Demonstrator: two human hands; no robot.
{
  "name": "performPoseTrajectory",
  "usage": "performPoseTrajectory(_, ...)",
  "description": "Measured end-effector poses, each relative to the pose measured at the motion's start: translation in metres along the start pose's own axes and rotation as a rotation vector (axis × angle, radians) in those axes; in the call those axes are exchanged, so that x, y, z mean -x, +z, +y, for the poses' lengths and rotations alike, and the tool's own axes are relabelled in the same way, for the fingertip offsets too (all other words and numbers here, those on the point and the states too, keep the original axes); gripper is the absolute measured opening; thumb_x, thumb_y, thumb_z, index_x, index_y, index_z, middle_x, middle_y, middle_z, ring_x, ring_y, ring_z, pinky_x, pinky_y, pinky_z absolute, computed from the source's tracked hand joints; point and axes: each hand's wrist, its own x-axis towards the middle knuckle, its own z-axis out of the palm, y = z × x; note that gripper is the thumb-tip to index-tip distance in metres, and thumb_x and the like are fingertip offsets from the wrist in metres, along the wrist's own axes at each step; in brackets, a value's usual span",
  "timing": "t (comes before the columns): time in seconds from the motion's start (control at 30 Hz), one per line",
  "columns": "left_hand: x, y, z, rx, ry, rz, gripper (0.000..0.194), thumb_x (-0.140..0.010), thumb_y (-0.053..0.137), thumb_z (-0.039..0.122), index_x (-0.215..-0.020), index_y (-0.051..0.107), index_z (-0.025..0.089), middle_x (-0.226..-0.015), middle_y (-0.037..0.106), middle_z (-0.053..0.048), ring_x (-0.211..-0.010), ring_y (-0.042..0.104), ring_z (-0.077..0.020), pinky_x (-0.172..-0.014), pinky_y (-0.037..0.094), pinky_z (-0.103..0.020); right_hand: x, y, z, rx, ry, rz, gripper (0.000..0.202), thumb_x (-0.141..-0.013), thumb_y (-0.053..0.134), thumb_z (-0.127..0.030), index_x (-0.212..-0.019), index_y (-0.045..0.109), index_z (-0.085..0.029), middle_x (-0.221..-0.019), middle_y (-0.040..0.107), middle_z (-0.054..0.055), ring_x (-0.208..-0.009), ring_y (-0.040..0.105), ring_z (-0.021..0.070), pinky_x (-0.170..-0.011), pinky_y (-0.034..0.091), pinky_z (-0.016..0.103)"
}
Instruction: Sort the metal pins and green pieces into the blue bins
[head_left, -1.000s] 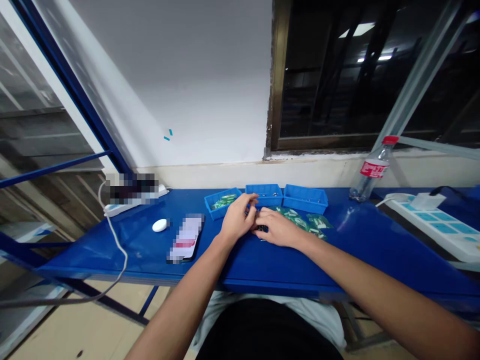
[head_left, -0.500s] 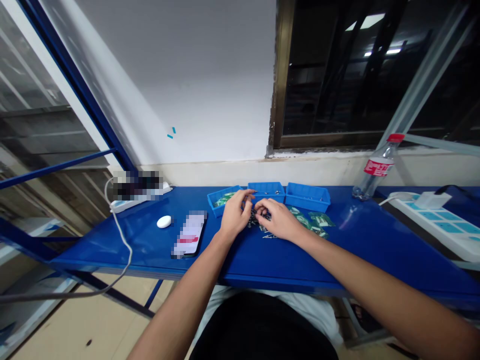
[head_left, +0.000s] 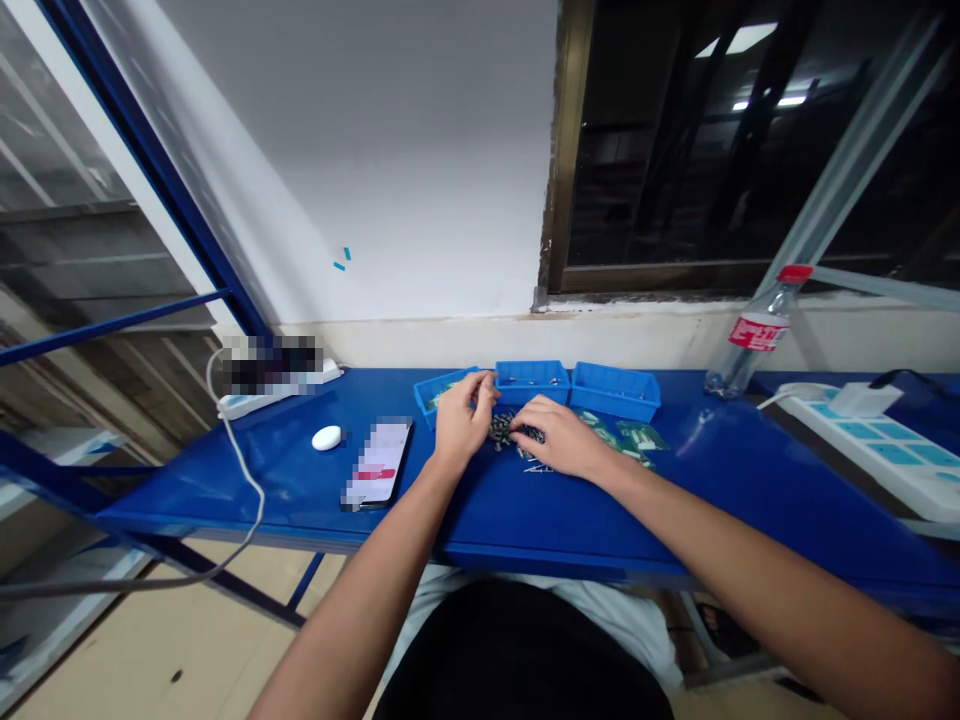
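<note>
In the head view, my left hand (head_left: pixel 462 418) is just in front of the blue bins, with its fingers bent and thumb and fingertips drawn together. Whatever may be between them is too small to make out. My right hand (head_left: pixel 561 436) reaches over a pile of small dark screws (head_left: pixel 500 428), its curled fingertips touching the pile's right side. Whether it grips a screw is hidden. Loose longer silver pieces (head_left: pixel 537 468) lie just in front of the right hand. Beside it are green-tinted clear bags (head_left: pixel 641 436) with small pale parts inside.
Behind the hands stand a left blue bin (head_left: pixel 424 405) with green bags, a middle bin (head_left: pixel 532 396) with a few metal pieces, and a right bin (head_left: pixel 615 402). A phone (head_left: pixel 379 465), white oval object (head_left: pixel 326 438), bottle (head_left: pixel 759 335) and power strip (head_left: pixel 892 450) surround them.
My left hand's fingers have drawn back left and curled in, uncovering more of the screw pile. My right hand stays at the pile with slightly shifted fingers.
</note>
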Motion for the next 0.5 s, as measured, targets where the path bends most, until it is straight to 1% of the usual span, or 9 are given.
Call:
performPoseTrajectory(0.07, 0.000, -0.003, 0.000, -0.003, -0.016, 0.044, 0.030, -0.104, 0.046, 0.035, -0.109, 0.070, 0.019, -0.084, 0.075, -0.003, -0.076, 0.070, -0.0165, -0.077, 0.053, -0.027, -0.001, 0.003, -0.007, -0.012, -0.051, -0.019, 0.014, -0.095, 0.065, -0.024, -0.107, 0.072, -0.022, -0.103, 0.073, 0.008, -0.105, 0.060, 0.0252, -0.095, 0.050, 0.041)
performPoseTrajectory(0.13, 0.001, -0.003, 0.000, -0.011, -0.017, 0.057, 0.029, -0.104, 0.046, 0.035, -0.109, 0.070, 0.019, -0.083, 0.074, -0.003, -0.074, 0.070, -0.0163, -0.077, 0.053, -0.027, -0.003, 0.006, -0.012, -0.018, -0.102, -0.049, 0.016, -0.095, 0.065, -0.022, -0.110, 0.072, -0.023, -0.103, 0.073, 0.007, -0.106, 0.058, 0.0245, -0.096, 0.050, 0.040)
performPoseTrajectory(0.23, 0.001, -0.002, 0.000, -0.022, 0.003, 0.026, 0.028, -0.104, 0.046, 0.033, -0.109, 0.070, 0.019, -0.081, 0.074, -0.002, -0.073, 0.069, -0.0159, -0.075, 0.052, -0.027, -0.006, 0.010, -0.016, -0.007, -0.166, -0.113, 0.015, -0.093, 0.064, -0.015, -0.101, 0.074, -0.023, -0.095, 0.073, 0.006, -0.100, 0.058, 0.0242, -0.092, 0.051, 0.039)
performPoseTrajectory(0.3, 0.000, -0.001, -0.001, -0.033, 0.017, -0.021, 0.027, -0.103, 0.047, 0.031, -0.111, 0.070, 0.019, -0.083, 0.074, -0.003, -0.074, 0.070, -0.0159, -0.076, 0.053, -0.028, -0.007, 0.009, -0.016, -0.030, -0.172, -0.103, 0.015, -0.092, 0.064, -0.012, -0.095, 0.074, -0.023, -0.091, 0.073, 0.005, -0.097, 0.060, 0.0239, -0.090, 0.052, 0.039)
performPoseTrajectory(0.37, 0.000, 0.001, -0.003, -0.055, 0.032, -0.090, 0.025, -0.101, 0.049, 0.028, -0.110, 0.071, 0.019, -0.092, 0.076, -0.004, -0.081, 0.071, -0.0173, -0.078, 0.054, -0.029, -0.007, 0.005, -0.014, -0.097, -0.103, 0.005, 0.016, -0.092, 0.062, -0.011, -0.094, 0.073, -0.022, -0.094, 0.073, 0.005, -0.095, 0.062, 0.0224, -0.089, 0.052, 0.038)
performPoseTrajectory(0.43, 0.000, 0.004, -0.006, -0.067, 0.056, -0.182, 0.023, -0.097, 0.054, 0.025, -0.109, 0.072, 0.019, -0.103, 0.077, -0.006, -0.091, 0.071, -0.0196, -0.082, 0.055, -0.031, -0.007, -0.002, -0.009, -0.170, 0.029, 0.177, 0.015, -0.092, 0.061, -0.012, -0.094, 0.072, -0.022, -0.100, 0.073, 0.005, -0.093, 0.065, 0.0208, -0.088, 0.054, 0.037)
performPoseTrajectory(0.5, 0.000, 0.008, -0.007, -0.035, 0.066, -0.280, 0.026, -0.092, 0.057, 0.020, -0.113, 0.073, 0.020, -0.109, 0.076, -0.007, -0.098, 0.071, -0.0208, -0.084, 0.057, -0.032, -0.006, -0.008, -0.004, -0.243, 0.164, 0.332, 0.012, -0.090, 0.062, -0.015, -0.092, 0.071, -0.022, -0.103, 0.073, 0.005, -0.093, 0.067, 0.0206, -0.086, 0.056, 0.036)
